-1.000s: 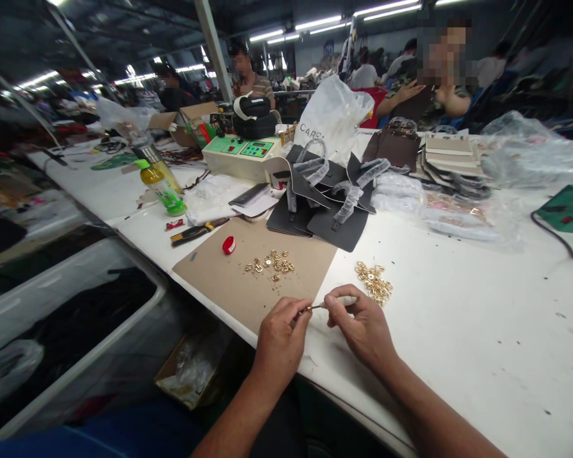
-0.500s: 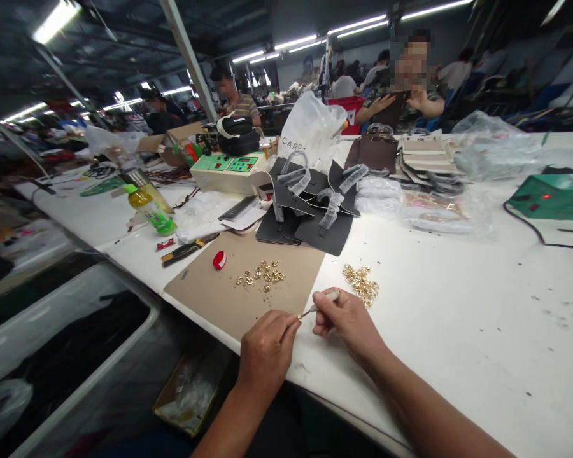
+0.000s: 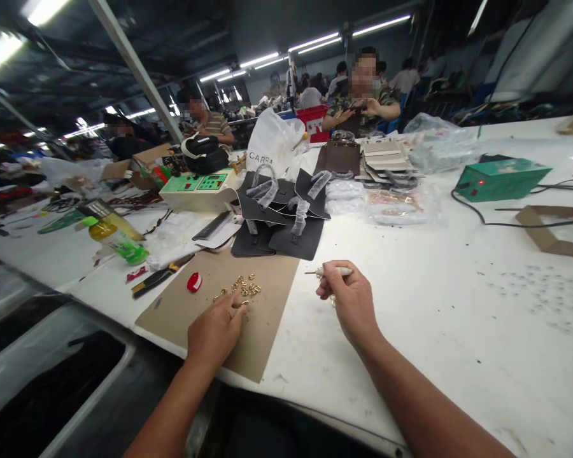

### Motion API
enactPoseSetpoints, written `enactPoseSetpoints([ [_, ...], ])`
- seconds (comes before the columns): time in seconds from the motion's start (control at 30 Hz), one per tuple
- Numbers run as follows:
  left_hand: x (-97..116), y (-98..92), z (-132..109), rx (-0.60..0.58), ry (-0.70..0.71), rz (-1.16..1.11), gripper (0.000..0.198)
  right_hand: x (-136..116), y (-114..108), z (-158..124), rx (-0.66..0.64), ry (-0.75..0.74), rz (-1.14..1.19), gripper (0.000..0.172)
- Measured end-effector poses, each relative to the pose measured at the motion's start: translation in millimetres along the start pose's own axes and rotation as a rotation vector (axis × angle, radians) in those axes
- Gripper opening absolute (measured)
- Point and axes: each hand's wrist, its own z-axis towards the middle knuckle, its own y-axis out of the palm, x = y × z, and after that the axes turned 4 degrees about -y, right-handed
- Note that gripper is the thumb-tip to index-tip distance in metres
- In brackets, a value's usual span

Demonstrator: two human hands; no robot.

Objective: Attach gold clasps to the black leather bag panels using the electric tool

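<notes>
My left hand (image 3: 216, 327) rests on a brown cardboard sheet (image 3: 267, 331), its fingertips pinched together at the near edge of a small heap of gold metal fittings (image 3: 242, 288). What it pinches is too small to make out. My right hand (image 3: 347, 298) is closed around a thin pale-handled tool (image 3: 328, 271) whose metal tip points left. That hand hovers over the white table (image 3: 434, 305) and covers most of a second heap of gold fittings.
Black leather pieces with wrapped handles (image 3: 286, 213) lie behind the cardboard. A red-and-white cap (image 3: 193, 282), a black-yellow knife (image 3: 160, 278), a green bottle (image 3: 117, 238), a control box (image 3: 198, 189) and a green box with cable (image 3: 501, 179) stand around. People sit at the far side.
My left hand has left the tool tip and moved left onto the cardboard by the gold fittings. My right hand stayed closed on the tool. The camera view has swung rightwards.
</notes>
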Motion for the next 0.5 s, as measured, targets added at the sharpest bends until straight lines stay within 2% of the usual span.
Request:
enactPoseSetpoints([
  [0.07, 10, 0.5, 3, 0.030, 0.038, 0.029, 0.041, -3, -10, 12, 0.117, -0.031, 0.059, 0.034],
  [0.17, 44, 12.8, -3, 0.062, 0.204, -0.080, 0.032, -6, -20, 24, 0.217, -0.080, 0.130, 0.033],
  [0.33, 123, 49.5, -14, -0.080, 0.378, -0.176, 0.027, -3, -23, 33, 0.233, -0.061, 0.195, 0.033],
  [0.4, 146, 58.8, -12, -0.109, 0.379, -0.137, 0.025, -3, -21, 36, 0.225, -0.034, 0.217, 0.033],
  [0.5, 167, 63.4, -10, -0.112, 0.362, -0.100, 0.020, -9, -16, 39, 0.219, 0.028, 0.268, 0.031],
])
